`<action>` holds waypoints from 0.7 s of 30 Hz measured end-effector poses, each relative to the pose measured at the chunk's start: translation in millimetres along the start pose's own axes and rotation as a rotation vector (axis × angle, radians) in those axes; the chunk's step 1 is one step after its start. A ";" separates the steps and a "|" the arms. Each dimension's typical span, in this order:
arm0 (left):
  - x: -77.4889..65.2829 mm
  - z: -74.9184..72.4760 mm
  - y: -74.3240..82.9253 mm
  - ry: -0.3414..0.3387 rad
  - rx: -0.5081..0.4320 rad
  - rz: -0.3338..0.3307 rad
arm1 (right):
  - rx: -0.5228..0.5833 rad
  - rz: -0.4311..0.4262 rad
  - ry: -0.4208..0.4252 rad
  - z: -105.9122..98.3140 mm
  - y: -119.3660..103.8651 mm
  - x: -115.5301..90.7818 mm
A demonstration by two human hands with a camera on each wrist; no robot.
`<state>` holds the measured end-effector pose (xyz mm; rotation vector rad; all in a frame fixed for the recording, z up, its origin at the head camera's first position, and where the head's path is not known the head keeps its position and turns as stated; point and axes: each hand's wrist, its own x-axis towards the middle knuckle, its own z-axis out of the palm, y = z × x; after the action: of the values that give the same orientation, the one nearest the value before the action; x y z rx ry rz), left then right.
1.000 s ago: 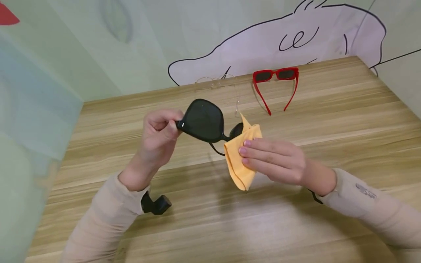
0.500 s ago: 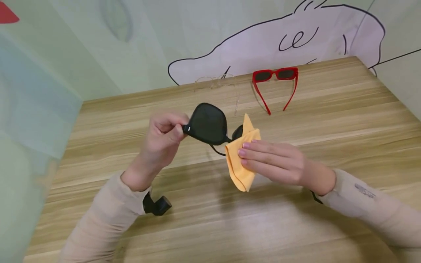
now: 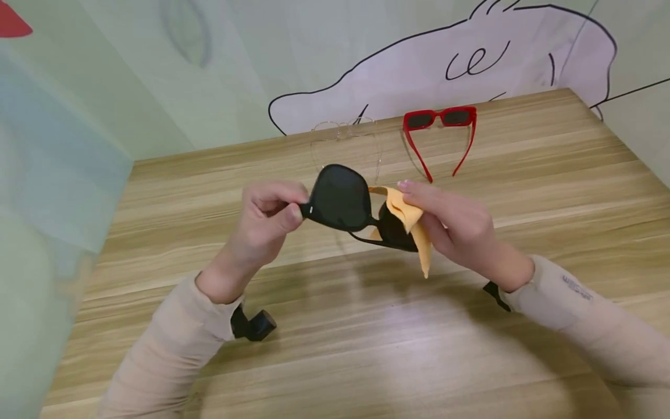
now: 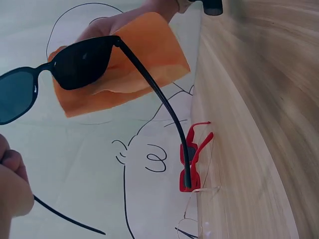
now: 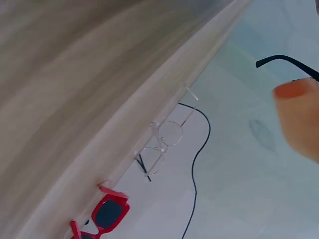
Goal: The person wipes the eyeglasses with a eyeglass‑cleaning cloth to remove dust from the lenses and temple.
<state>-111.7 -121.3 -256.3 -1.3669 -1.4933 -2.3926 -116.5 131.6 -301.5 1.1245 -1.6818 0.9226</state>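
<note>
Finger and thumb of my left hand [image 3: 267,224] pinch the outer hinge corner of black sunglasses [image 3: 341,198], which are tilted above the table. My right hand [image 3: 460,224] pinches a yellow-orange cloth [image 3: 403,203] folded over the other lens, so part of that lens is hidden. In the left wrist view, the cloth [image 4: 149,55] spreads behind the sunglasses' dark lens [image 4: 82,62], and one temple arm sticks out freely. The right wrist view catches only a temple arm [image 5: 286,59] and a blurred piece of cloth [image 5: 301,119] at its right edge.
Red sunglasses [image 3: 456,118] lie with arms unfolded near the wooden table's [image 3: 366,361] back edge. Left of them are thin wire-framed glasses [image 5: 171,133], hard to make out from above. A wall with line drawings [image 3: 419,64] stands directly behind the table.
My right hand has shifted up, and the cloth that hung in front of the lens now wraps over it, showing more of the lens. My left hand and the sunglasses have moved slightly right.
</note>
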 end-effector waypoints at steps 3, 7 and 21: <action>1.3 -1.6 1.1 0.034 0.027 -0.003 | -0.007 0.003 0.013 -4.9 0.1 -4.6; 1.4 -2.5 2.1 0.054 0.036 -0.004 | -0.020 -0.010 0.044 -8.9 -2.3 -7.9; 2.2 1.1 -0.6 0.073 -0.045 -0.025 | -0.021 -0.221 0.072 -1.4 -21.4 -3.4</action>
<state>-112.5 -119.2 -255.0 -1.2617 -1.4570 -2.4764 -95.2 127.2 -302.0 1.2207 -1.4722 0.7940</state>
